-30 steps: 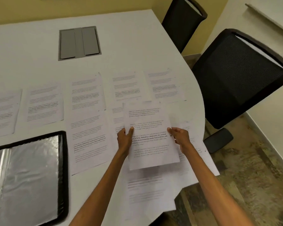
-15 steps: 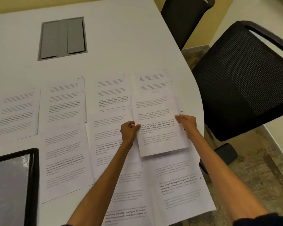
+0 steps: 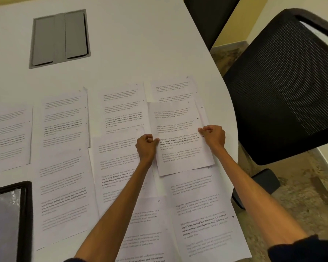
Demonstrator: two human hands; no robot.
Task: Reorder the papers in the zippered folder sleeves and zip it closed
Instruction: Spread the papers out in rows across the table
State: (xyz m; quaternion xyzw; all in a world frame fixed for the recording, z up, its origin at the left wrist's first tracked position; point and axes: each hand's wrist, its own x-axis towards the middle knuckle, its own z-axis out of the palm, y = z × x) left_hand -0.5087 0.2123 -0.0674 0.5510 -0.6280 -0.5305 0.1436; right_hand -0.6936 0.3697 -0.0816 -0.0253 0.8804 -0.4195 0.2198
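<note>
- While both hands pinch it by its side edges, the white printed paper sheet (image 3: 180, 137) sits near the table's curved right edge, overlapping the sheets beneath it; whether it rests on them or is slightly lifted cannot be told.
- The left hand (image 3: 147, 146) is curled, thumb and fingers nipping the sheet's left edge about halfway down.
- The right hand (image 3: 214, 136) is likewise curled, pinching the sheet's right edge a little higher.
- Other white printed sheets (image 3: 64, 118) lie flat in rows across the white table (image 3: 140, 44), many touching or overlapping, with handwritten numbers in their top right corners.
- The black zippered folder (image 3: 26, 214) lies open toward the table's near left, showing a shiny clear plastic sleeve (image 3: 4, 224).
- A grey recessed metal hatch (image 3: 59, 37) sits toward the table's far edge.
- A black mesh office chair (image 3: 284, 87) stands just off the right edge.
</note>
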